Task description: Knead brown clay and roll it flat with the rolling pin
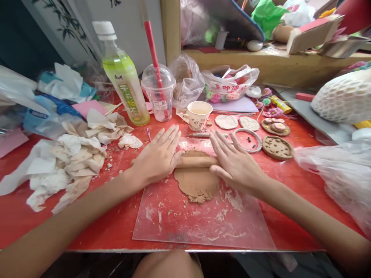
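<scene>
A flattened sheet of brown clay (pixel 197 185) with a ragged near edge lies on a clear plastic board (pixel 179 227). Across its far part rests a wooden rolling pin (pixel 197 162). My left hand (pixel 159 154) lies flat over the pin's left side, fingers stretched forward. Over the right side, my right hand (pixel 232 160) is spread in the same way, its palm on the pin. Both hands cover the ends of the pin. Clay scraps (pixel 233 200) and smears are stuck to the board near the sheet.
Crumpled tissues (pixel 69 162) heap on the left. Behind stand a drink bottle (pixel 123 77), a plastic cup with a red straw (pixel 159 90) and a paper cup (pixel 199 116). Round clay pieces (pixel 277 147) and a ring (pixel 247 139) lie at right, beside a plastic bag (pixel 339 170).
</scene>
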The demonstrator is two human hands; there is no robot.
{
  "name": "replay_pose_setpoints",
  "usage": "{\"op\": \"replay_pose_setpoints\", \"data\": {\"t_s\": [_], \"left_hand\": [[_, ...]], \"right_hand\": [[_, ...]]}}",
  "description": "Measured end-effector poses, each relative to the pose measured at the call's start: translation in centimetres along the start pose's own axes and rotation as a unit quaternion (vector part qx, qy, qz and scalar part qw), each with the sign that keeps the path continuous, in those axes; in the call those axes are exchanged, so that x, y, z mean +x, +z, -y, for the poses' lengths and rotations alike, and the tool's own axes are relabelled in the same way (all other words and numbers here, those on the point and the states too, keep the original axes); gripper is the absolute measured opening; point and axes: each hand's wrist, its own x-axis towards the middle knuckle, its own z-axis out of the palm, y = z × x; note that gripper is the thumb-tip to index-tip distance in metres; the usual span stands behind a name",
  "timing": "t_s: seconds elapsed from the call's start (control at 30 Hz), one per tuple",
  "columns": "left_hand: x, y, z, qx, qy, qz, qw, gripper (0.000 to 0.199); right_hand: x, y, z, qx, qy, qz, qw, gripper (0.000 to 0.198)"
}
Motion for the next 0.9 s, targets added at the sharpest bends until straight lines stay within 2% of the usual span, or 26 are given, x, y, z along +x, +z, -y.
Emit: {"op": "replay_pose_setpoints", "data": {"t_s": [0.1,0.23,0.33,0.43,0.53,0.73,0.83,0.9], "left_hand": [[-3.2,-0.8,-2.1,-0.023,0.01,0.053,0.998,0.056],[-7.6,-2.2,-4.8,-0.014,0.06,0.039,0.997,0.057],[-9.0,-2.4,-5.5,-0.006,0.072,0.033,0.997,0.056],[-7.7,-1.8,-4.8,0.0,0.049,0.033,0.998,0.057],[-4.6,-0.8,-2.9,0.01,0.018,0.022,1.0,0.058],[1.7,0.4,1.6,0.021,0.001,-0.041,0.999,0.056],[2.9,0.4,2.5,0.019,0.005,-0.06,0.998,0.055],[2.7,0.4,2.4,0.017,0.006,-0.055,0.998,0.056]], "right_hand": [[-3.5,-0.8,2.0,0.009,-0.03,0.012,0.999,0.094],[-8.0,-1.4,4.4,0.009,-0.054,0.037,0.998,0.096],[-9.3,-1.6,4.9,0.02,-0.064,0.057,0.996,0.095],[-7.9,-1.5,4.0,0.026,-0.065,0.048,0.996,0.09],[-4.6,-1.1,2.3,0.024,-0.048,0.032,0.998,0.086],[2.3,0.7,-1.0,0.004,0.039,-0.001,0.999,0.072],[3.5,1.2,-1.8,-0.009,0.048,-0.023,0.999,0.074],[3.2,1.2,-1.7,-0.018,0.037,-0.028,0.999,0.076]]}}
